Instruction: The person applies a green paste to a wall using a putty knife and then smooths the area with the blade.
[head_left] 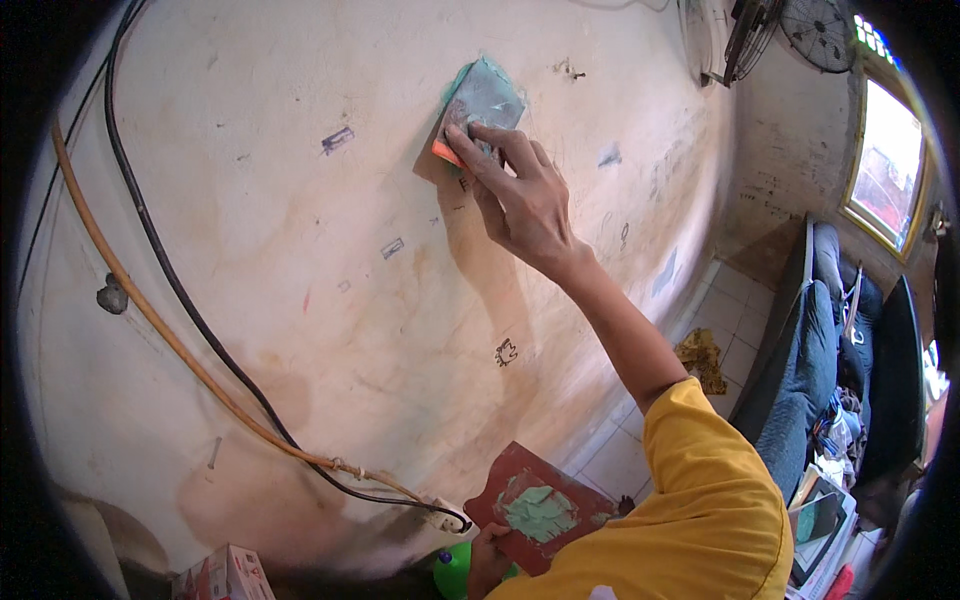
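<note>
High on the stained, pale wall [380, 240], my right hand [525, 195] pinches a wide, flat putty knife [485, 98] with a bit of orange near its grip. Its grey blade lies against the wall, and pale green putty [482, 68] shows around its upper edges. Low in the picture, my left hand [487, 552] grips the edge of a reddish-brown board [515, 468]. A smeared mound of the same green putty [540, 512] sits on that board. The fingers of my left hand are partly hidden beneath it.
A black cable [175, 275] and an orange-brown hose [190, 375] run down the wall at left. A nail [215, 453] sticks out below them. A box [228, 575] and a green container [453, 572] stand at the bottom. Dark blue sofa [800, 370] at right; fan [818, 32] above.
</note>
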